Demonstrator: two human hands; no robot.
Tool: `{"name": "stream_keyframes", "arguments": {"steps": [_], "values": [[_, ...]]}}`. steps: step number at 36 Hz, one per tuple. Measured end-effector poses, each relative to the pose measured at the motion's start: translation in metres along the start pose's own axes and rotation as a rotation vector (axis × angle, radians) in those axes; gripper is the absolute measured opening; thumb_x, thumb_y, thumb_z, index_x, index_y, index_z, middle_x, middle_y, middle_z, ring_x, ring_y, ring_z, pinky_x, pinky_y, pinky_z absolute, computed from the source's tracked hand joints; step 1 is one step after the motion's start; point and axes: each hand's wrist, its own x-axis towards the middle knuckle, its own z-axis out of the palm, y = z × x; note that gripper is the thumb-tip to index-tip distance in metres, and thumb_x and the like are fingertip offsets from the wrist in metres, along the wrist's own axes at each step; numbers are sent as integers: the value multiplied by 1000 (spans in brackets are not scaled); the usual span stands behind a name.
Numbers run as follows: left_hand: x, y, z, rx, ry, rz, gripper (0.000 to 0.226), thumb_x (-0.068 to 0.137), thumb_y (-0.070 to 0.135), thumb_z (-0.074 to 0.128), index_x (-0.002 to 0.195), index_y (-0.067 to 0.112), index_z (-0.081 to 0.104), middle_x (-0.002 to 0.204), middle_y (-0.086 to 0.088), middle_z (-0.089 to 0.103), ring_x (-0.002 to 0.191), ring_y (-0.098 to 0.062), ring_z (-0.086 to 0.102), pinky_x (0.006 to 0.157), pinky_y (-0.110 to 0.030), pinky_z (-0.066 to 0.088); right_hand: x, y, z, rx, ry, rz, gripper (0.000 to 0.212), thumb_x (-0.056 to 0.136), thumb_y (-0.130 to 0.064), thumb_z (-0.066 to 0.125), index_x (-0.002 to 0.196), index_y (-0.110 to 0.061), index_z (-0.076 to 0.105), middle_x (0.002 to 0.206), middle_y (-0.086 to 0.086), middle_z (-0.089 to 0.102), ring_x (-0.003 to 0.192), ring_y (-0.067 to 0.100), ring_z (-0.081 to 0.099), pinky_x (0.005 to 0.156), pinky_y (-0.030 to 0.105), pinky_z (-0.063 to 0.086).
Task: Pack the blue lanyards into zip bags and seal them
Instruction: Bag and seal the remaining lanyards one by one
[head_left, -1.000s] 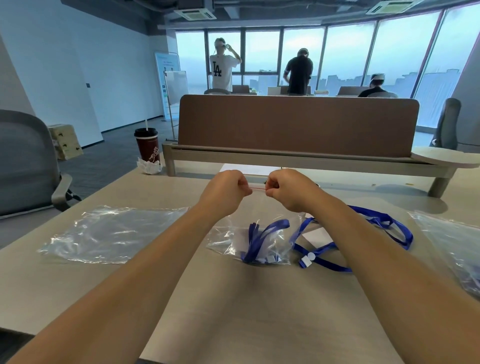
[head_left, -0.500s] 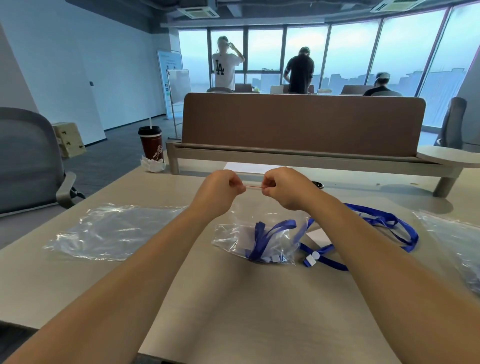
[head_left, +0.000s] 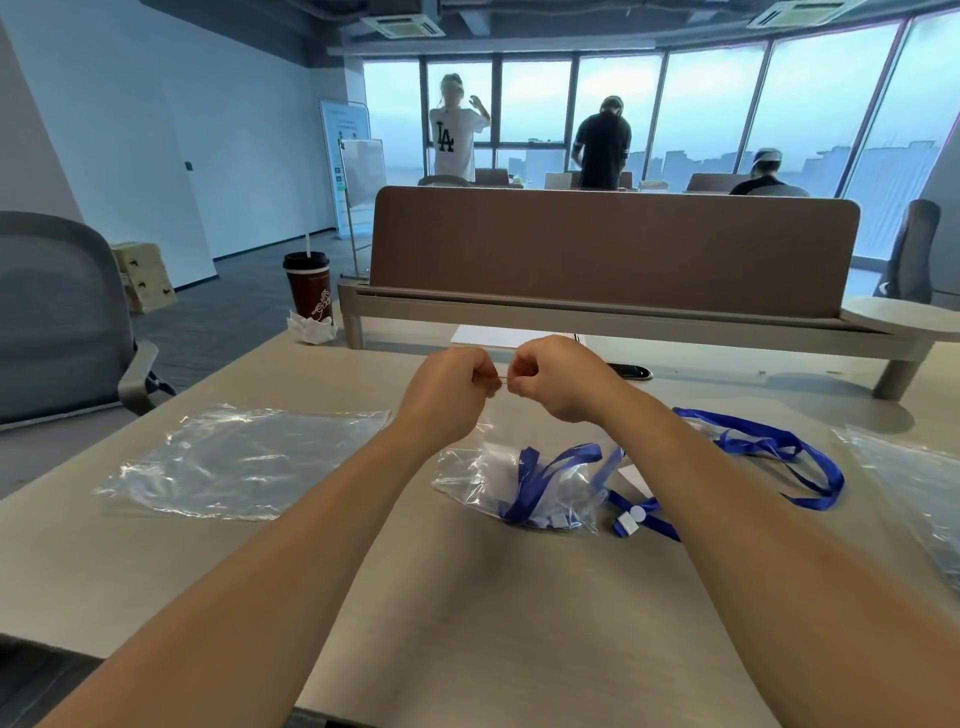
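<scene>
A clear zip bag (head_left: 524, 488) holding a folded blue lanyard (head_left: 535, 483) hangs from my two hands, its bottom resting on the table. My left hand (head_left: 452, 384) and my right hand (head_left: 556, 376) both pinch the bag's red zip strip, fingertips nearly touching. A second blue lanyard (head_left: 769, 447) with a white clip lies loose on the table, partly under my right forearm. An empty zip bag (head_left: 244, 462) lies flat at the left. Another clear bag (head_left: 914, 488) lies at the right edge; its contents are unclear.
A brown desk divider (head_left: 613, 249) stands across the back of the table. A dark red cup with a straw (head_left: 307, 286) sits at the far left corner by crumpled paper. A grey chair (head_left: 57, 312) is at the left. Three people are by the windows.
My hands have drawn closer together along the zip strip, and the gap between the fingertips has shrunk. The view has shifted slightly.
</scene>
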Motion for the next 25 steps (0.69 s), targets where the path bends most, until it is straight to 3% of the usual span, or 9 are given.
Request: {"name": "stream_keyframes", "arguments": {"steps": [5, 14, 17, 19, 21, 23, 25], "values": [[2, -6, -6, -23, 8, -15, 14, 95, 10, 60, 89, 18, 68, 84, 6, 67, 79, -14, 62, 69, -22, 44, -3, 10, -7, -23, 17, 42, 12, 98, -20, 59, 105, -18, 69, 98, 0, 68, 89, 17, 62, 79, 28, 50], [3, -2, -10, 51, -52, -35, 20, 97, 3, 50, 91, 17, 64, 99, -5, 68, 89, -20, 61, 75, -25, 45, -14, 39, -15, -122, 14, 163, 12, 101, -19, 55, 108, -15, 63, 100, 6, 66, 88, 20, 61, 79, 29, 51], [4, 7, -11, 169, -64, -11, 15, 98, 18, 55, 111, 15, 62, 111, -4, 63, 92, -18, 56, 78, -26, 44, -16, 40, -14, -166, 5, 147, 9, 101, -15, 53, 107, -16, 59, 98, 5, 64, 85, 20, 60, 74, 29, 49], [5, 12, -12, 258, -62, 29, 37, 97, 29, 59, 130, 15, 55, 127, -5, 57, 108, -21, 54, 91, -31, 46, -18, 41, -14, -195, -5, 140, 8, 100, -13, 52, 106, -17, 58, 96, 5, 64, 85, 21, 60, 75, 30, 51], [5, 17, -10, 325, -38, 102, 54, 95, 36, 62, 143, 18, 46, 143, -4, 49, 129, -24, 45, 108, -39, 38, -19, 40, -13, -217, -10, 128, 9, 100, -13, 53, 106, -16, 59, 94, 5, 63, 85, 22, 61, 79, 33, 53], [8, 24, -5, 346, -32, 172, 54, 94, 39, 63, 143, 23, 47, 145, 0, 50, 132, -22, 44, 111, -41, 35, -19, 38, -13, -222, 0, 117, 7, 99, -13, 54, 103, -18, 57, 92, 3, 61, 83, 20, 59, 80, 33, 54], [11, 33, 2, 364, -58, 209, 43, 93, 39, 64, 134, 26, 57, 134, 2, 59, 121, -20, 52, 104, -39, 42, -19, 36, -13, -217, 11, 103, 7, 100, -13, 54, 100, -21, 53, 89, 1, 58, 81, 18, 57, 80, 32, 52]]}}
